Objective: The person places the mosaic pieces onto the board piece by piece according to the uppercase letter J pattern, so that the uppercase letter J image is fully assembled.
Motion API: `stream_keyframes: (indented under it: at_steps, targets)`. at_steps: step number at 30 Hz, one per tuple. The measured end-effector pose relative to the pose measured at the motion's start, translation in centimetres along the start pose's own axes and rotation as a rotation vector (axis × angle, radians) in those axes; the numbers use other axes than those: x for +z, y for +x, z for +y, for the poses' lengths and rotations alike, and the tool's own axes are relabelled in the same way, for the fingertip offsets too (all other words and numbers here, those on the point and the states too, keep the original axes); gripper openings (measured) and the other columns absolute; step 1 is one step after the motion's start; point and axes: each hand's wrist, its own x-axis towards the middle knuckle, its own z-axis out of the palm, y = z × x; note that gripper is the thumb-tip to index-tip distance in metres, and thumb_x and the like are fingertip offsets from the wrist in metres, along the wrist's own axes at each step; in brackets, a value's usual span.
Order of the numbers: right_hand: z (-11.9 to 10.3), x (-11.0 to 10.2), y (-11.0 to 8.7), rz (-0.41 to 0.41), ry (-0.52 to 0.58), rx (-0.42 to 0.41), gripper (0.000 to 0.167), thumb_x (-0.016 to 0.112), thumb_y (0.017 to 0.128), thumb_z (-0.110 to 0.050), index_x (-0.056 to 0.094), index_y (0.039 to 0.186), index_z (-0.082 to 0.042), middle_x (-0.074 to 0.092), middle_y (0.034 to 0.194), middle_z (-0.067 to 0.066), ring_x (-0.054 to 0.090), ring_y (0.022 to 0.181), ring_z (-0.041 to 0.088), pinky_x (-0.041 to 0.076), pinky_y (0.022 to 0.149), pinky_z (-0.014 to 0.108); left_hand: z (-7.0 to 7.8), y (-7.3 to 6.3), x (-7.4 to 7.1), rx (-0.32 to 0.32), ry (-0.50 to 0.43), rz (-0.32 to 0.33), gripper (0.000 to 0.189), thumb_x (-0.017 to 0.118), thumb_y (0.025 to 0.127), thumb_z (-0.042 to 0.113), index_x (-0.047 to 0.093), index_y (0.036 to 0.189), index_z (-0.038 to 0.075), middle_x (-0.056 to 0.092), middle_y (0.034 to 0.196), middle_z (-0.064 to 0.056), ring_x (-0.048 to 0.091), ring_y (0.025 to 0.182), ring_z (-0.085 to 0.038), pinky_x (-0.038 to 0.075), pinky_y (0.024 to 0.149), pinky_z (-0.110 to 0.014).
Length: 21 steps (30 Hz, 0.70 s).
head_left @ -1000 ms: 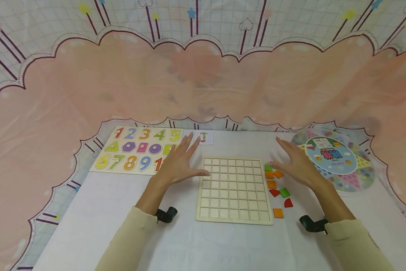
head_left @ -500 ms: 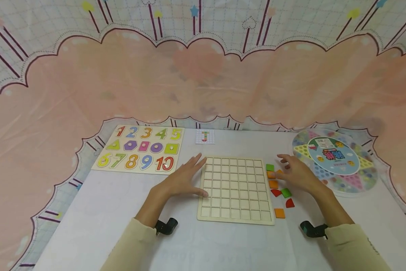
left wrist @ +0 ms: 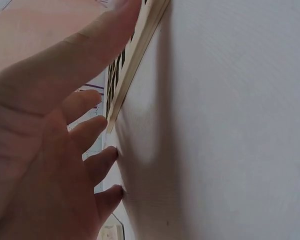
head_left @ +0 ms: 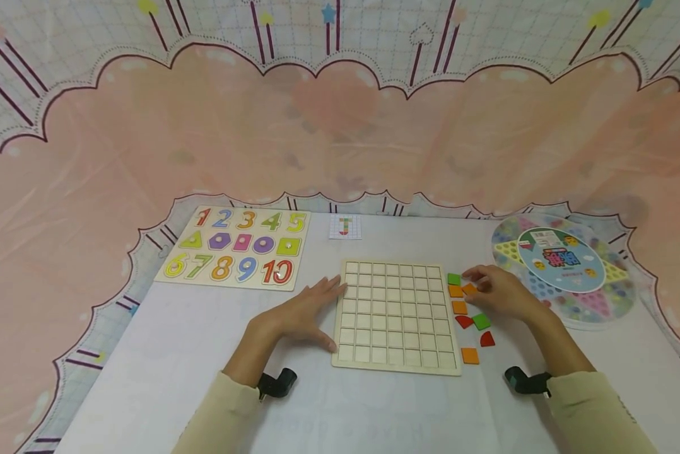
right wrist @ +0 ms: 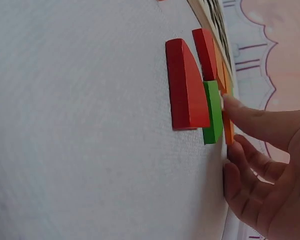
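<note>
A wooden grid board (head_left: 397, 318) lies flat on the table. My left hand (head_left: 300, 318) is spread along its left edge, thumb near the lower corner and fingertips near the upper part. In the left wrist view the thumb (left wrist: 75, 60) lies against the board's side. At the right, my right hand (head_left: 504, 293) pinches an orange square tile (head_left: 469, 289) between thumb and fingers, the tile still low over the cloth. Around it lie a green tile (head_left: 454, 279), more orange tiles (head_left: 459, 308), another green tile (right wrist: 212, 112) and red quarter-round pieces (right wrist: 185, 87).
A small card (head_left: 345, 227) with a coloured J pattern lies behind the board. To the left is a number-and-shape puzzle board (head_left: 232, 248); to the right, a round game board (head_left: 618, 296) in clear packaging. A lone orange tile (head_left: 470, 355) sits near the board's lower right corner.
My left hand has come down and back from above the board to its left edge. My right hand has lowered to the tiles and taken an orange one between its fingers.
</note>
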Motion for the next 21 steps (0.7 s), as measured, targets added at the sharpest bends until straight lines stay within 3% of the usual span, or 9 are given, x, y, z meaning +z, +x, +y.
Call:
stream_keyframes:
  at_steps: [11,21]
  targets:
    - [0.28,0.0,0.06,0.005,0.0,0.071,0.035,0.077,0.09,-0.015,0.069,0.122,-0.002,0.065,0.121,0.021,0.059,0.107,0.033,0.059,0.094,0.044,-0.13,-0.06,-0.02,0.023,0.028,-0.029,0.113,0.094,0.07,0.033,0.03,0.161,0.01,0.015,0.174,-0.008,0.005,0.163,-0.035,0.008,0.133,-0.056]
    - [0.6,0.27,0.3,0.054,0.005,0.065,0.032,0.08,0.088,-0.018,0.066,0.113,-0.004,0.067,0.109,0.016,0.058,0.1,0.028,0.054,0.087,0.031,-0.1,-0.03,-0.08,0.021,0.024,-0.033,0.115,0.094,0.069,0.034,0.03,0.161,0.01,0.014,0.174,-0.008,0.005,0.163,-0.034,0.008,0.132,-0.056]
